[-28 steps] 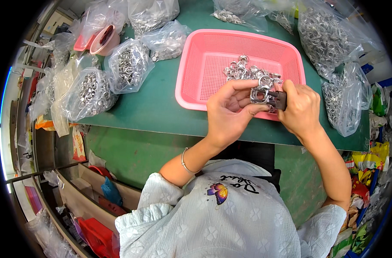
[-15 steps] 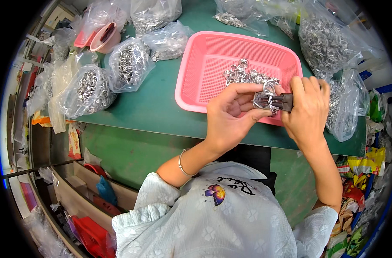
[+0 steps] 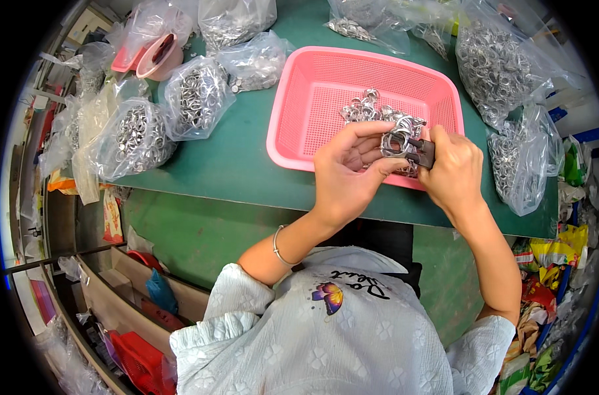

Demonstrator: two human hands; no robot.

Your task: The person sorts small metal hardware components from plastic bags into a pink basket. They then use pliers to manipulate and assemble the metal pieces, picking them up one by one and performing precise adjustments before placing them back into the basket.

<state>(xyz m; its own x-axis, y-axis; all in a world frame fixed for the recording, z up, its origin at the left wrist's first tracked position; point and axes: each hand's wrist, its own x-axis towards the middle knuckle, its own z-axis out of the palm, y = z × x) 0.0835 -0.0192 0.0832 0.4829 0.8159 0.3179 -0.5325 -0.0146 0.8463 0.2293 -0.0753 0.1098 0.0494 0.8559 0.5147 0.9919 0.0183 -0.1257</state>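
A pink mesh basket sits on the green table and holds a small pile of silver metal rings. Over its near rim, my left hand pinches a cluster of metal rings between thumb and fingers. My right hand grips a small dark block-shaped tool pressed against that same cluster. The two hands touch each other around the rings.
Clear plastic bags of metal rings lie left of the basket, behind it and to its right. A pink cup stands far left. Boxes and red bins sit under the table edge.
Both hands stayed at the basket's near right rim, working the ring cluster; the fingers of the left hand shifted slightly around it.
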